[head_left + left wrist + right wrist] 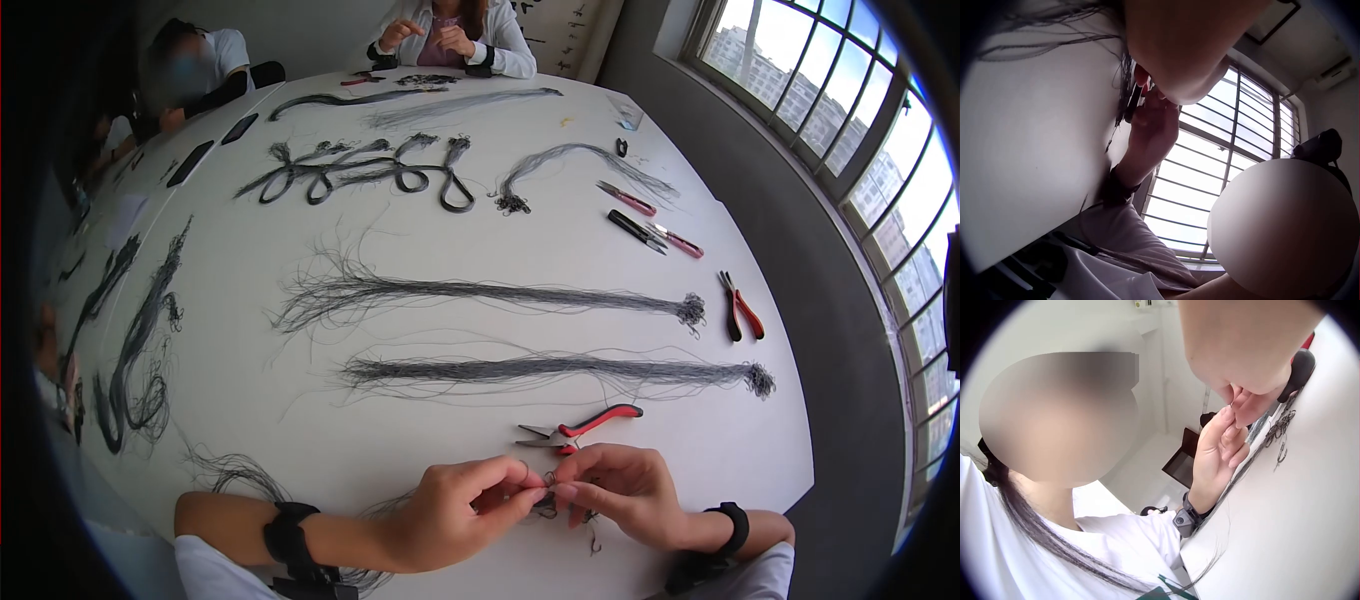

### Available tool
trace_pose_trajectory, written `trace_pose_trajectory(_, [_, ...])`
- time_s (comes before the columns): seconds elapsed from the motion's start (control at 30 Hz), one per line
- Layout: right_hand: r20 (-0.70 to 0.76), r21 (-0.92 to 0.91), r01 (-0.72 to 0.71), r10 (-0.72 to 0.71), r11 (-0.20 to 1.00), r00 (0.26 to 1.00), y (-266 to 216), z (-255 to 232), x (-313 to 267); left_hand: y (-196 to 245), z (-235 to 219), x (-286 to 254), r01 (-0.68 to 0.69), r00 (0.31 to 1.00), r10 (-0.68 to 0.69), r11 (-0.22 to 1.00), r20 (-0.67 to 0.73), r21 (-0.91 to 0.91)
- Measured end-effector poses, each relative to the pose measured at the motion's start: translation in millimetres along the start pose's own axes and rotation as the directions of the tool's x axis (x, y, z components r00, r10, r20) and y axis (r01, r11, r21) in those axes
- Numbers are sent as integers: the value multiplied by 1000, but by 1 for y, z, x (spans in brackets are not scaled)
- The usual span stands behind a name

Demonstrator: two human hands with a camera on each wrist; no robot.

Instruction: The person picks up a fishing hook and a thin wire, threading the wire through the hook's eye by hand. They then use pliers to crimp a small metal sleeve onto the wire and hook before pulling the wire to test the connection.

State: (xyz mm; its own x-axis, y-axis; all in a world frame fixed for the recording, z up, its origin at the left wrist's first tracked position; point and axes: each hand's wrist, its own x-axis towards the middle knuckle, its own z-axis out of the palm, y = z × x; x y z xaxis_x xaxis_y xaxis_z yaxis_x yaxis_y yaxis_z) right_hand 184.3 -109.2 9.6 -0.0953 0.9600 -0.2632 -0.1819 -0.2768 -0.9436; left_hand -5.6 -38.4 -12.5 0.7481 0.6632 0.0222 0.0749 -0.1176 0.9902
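Note:
At the front of the white table (pixel 480 240), my left hand (pixel 455 510) and right hand (pixel 628 492) meet, thumbs and fingertips nearly touching. Each pinches a very thin dark strand, mostly hidden by the fingers. Beneath them lies a bundle of strands with curled, hook-like ends (pixel 1280 428), best seen in the right wrist view; its loose tails (pixel 240 470) spread left past my left forearm. Just beyond my fingertips rest pliers with red and black handles (pixel 603 418), jaws spread and pointing left. The left wrist view shows my right hand (pixel 1155 128) partly behind my left.
Two long strand bundles (pixel 500 292) lie across the middle, with looped bundles (pixel 412 178) farther back. To the right are thread snips (pixel 636 232) and red-handled pliers (pixel 738 308). More dark bundles (pixel 140 340) lie left. Other people sit at the far and left edges.

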Motion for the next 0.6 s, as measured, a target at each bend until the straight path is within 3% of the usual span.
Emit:
trace_pose_trajectory(0.23, [21, 13, 25, -25, 1000, 999, 5, -2, -1, -3, 4, -1, -61, 998, 60, 997, -27, -48])
trace_pose_trajectory(0.33, [20, -28, 50, -50, 998, 999, 7, 0, 0, 0, 4, -1, -24, 1000, 23, 998, -7, -65])
trace_pose_trajectory(0.4, [20, -59, 72, -71, 996, 997, 9, -1, 0, 1, 5, -1, 93, 995, -95, 975, -2, -204])
trace_pose_trajectory(0.47, [48, -261, 197, -191, 945, 980, 11, -2, 0, 1, 5, -1, 109, 994, -109, 973, 11, -202])
trace_pose_trajectory(0.6, [87, -417, 316, -309, 852, 947, 4, -2, 0, 3, 5, -1, 147, 989, -144, 969, 33, -197])
